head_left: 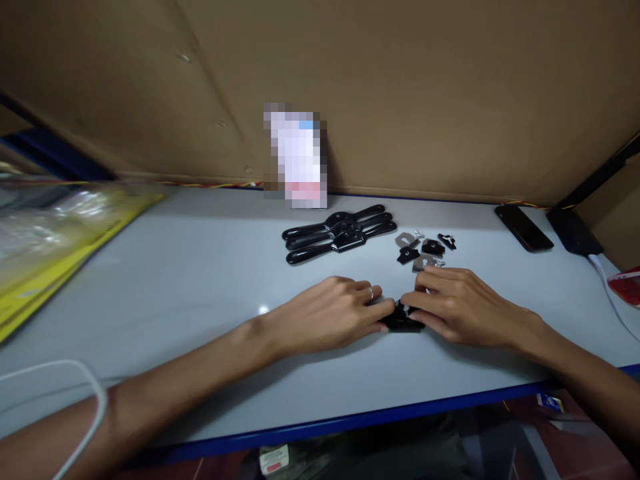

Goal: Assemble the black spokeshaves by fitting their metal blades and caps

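Between my hands, low over the white tabletop, is a black spokeshave; my fingers cover both of its ends. My left hand, with a ring on one finger, is closed on its left side. My right hand pinches at its middle and right side, where a small silver screw shows by the fingertips. Just beyond the right hand lie small loose parts: black cap plates, grey slotted blades and silver thumbscrews. Three black spokeshave bodies lie stacked side by side farther back.
Cardboard walls the back, with a blurred upright packet against it. A phone and a black device with a white cable lie at right. Yellow, plastic-wrapped packaging is at left. A white cable crosses near my left forearm.
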### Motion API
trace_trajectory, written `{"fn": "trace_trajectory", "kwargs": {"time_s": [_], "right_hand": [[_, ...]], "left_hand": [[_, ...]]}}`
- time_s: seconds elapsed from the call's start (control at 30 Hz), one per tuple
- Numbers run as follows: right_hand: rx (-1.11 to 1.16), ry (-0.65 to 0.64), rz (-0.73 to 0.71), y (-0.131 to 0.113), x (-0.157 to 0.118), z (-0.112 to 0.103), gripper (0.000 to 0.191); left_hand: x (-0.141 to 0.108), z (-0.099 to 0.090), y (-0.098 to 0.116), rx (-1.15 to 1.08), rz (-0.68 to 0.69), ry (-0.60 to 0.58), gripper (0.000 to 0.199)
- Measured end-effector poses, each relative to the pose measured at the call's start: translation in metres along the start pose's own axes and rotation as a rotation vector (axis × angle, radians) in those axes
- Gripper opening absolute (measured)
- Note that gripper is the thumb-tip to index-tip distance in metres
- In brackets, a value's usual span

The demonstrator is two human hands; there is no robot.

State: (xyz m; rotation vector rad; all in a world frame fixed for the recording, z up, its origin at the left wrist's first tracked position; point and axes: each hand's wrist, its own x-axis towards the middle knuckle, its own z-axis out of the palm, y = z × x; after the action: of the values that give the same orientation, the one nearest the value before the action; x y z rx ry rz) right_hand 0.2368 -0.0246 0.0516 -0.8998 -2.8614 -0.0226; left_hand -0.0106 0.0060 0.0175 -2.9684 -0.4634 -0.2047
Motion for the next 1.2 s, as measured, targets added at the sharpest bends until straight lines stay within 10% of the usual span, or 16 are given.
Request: {"fn": "trace_trajectory", "kwargs": {"time_s": [1.2], "right_hand": [[0.161,-0.300,0.163,0.001,-0.003,-0.019,0.020]], "left_hand": [[-0.001,0.003,0.000,-0.038,-0.034,-0.024,0.032]]}}
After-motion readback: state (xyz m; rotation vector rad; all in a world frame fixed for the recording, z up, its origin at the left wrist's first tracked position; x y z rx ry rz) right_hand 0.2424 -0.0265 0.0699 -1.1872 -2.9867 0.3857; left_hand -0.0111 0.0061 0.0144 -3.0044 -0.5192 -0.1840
